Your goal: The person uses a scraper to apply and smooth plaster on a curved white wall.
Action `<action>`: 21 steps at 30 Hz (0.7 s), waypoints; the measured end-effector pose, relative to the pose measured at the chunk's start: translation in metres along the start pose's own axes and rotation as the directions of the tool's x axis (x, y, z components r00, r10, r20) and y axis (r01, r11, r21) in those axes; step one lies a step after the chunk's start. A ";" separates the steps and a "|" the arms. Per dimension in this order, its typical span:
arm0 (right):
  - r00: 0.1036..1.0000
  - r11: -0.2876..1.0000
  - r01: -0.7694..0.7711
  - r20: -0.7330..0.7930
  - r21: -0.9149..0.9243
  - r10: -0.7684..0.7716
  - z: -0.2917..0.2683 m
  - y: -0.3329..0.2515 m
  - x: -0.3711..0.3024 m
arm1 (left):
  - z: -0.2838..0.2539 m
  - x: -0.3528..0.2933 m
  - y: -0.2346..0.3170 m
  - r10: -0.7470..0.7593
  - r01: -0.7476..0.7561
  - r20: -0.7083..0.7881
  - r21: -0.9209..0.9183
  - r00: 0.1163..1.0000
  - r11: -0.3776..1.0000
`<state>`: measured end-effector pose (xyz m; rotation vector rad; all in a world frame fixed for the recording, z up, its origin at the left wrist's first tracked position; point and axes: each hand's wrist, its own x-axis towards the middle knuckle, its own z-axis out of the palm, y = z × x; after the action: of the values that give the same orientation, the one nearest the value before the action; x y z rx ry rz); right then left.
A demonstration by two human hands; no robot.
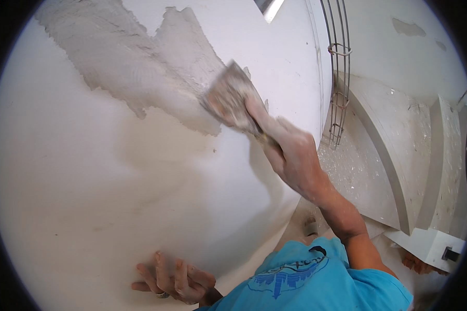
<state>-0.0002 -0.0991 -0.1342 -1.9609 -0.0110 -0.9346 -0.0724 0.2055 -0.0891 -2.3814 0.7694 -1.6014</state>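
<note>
A wide putty knife (229,99), its blade smeared with grey filler and blurred by motion, is gripped in my right hand (298,155). One finger stretches along the back of the blade. The blade meets the lower right end of a rough grey filler patch (124,57), which spreads over the white wall (88,207) toward the upper left. Low on that same wall is my left hand (179,280), holding nothing. Its fingers are apart and slightly bent, with a ring on one of them, and the fingertips seem to rest on the surface.
A narrow cage of steel bars (339,67) hangs beside the wall's right edge. Dusty, speckled steps (386,147) curve away at the right. A white block (428,248) with a dark slot stands at the lower right. A small opening (270,8) shows at the top.
</note>
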 end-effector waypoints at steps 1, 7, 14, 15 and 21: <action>1.000 1.000 -0.006 0.020 0.008 0.005 0.003 0.003 -0.014 | 0.000 -0.002 -0.001 -0.003 0.003 0.003 -0.001 1.000 1.000; 0.999 1.000 0.021 -0.028 0.000 -0.021 0.002 0.010 0.001 | 0.002 0.005 -0.003 0.069 -0.069 -0.002 -0.012 0.998 0.998; 0.999 0.994 -0.035 0.014 0.103 0.034 0.009 0.017 -0.036 | 0.003 -0.001 -0.002 0.010 -0.010 -0.007 -0.003 1.000 1.000; 0.998 0.987 -0.063 0.013 0.144 0.062 0.015 0.022 -0.055 | 0.003 0.000 0.000 0.012 -0.012 -0.008 -0.010 1.000 1.000; 0.985 0.965 -0.168 0.064 0.202 0.158 0.028 0.028 -0.085 | 0.007 0.005 -0.013 0.171 -0.173 -0.039 -0.048 0.985 0.984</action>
<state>-0.0333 -0.0644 -0.2145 -1.7619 0.0249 -0.7481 -0.0599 0.2130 -0.0823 -2.2557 1.0042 -1.5745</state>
